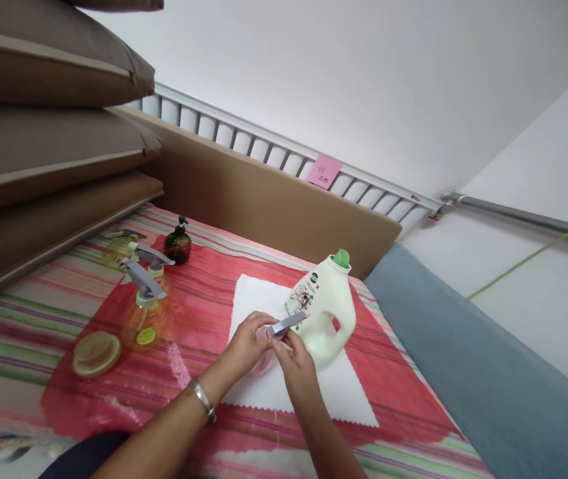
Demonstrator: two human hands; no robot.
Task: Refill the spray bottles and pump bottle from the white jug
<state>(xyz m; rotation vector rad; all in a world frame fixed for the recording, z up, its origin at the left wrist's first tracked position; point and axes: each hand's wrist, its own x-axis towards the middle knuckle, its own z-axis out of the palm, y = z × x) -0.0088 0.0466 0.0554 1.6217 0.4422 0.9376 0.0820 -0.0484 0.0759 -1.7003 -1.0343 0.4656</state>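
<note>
My left hand (243, 342), a metal bangle on its wrist, is closed round the neck of a see-through pink spray bottle (263, 364). My right hand (294, 359) has its fingers closed on the bottle's grey trigger head (286, 322), whose pink-tipped nozzle points right. Both hands are over a white cloth (249, 296) with zigzag edges. Just beyond them stands a pale green detergent jug (321, 339) with a flower label and a green spout insert (342, 257). My hands hide much of the pink bottle.
Amber spray bottles (144, 322) with grey triggers stand at left, near a round lidded container (96, 352) and a dark pump bottle (177, 243). Red plastic (204, 286) lies over a striped sheet (4, 342). Stacked brown cushions (54, 140) rise at left; a brown board (264, 193) stands behind.
</note>
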